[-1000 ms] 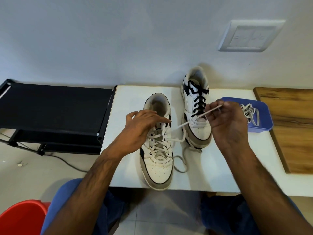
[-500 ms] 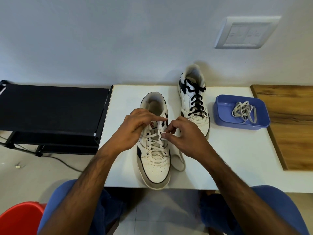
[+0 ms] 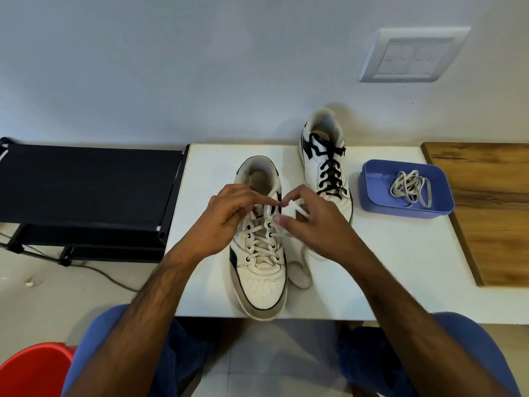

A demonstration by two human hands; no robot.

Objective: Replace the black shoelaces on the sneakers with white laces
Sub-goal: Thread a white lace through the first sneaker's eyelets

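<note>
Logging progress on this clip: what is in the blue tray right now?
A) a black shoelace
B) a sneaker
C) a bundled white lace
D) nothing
C: the blue tray holds a loose bundle of white lace, while the only black lace in view remains threaded in the far sneaker beside it.

- A black rack (image 3: 86, 181) stands left of my white table (image 3: 400, 267).
- Wooden board (image 3: 486, 210) at right.
- Red bucket (image 3: 31, 371) by my knee.
- Wall switch plate (image 3: 412, 55) above.
</note>
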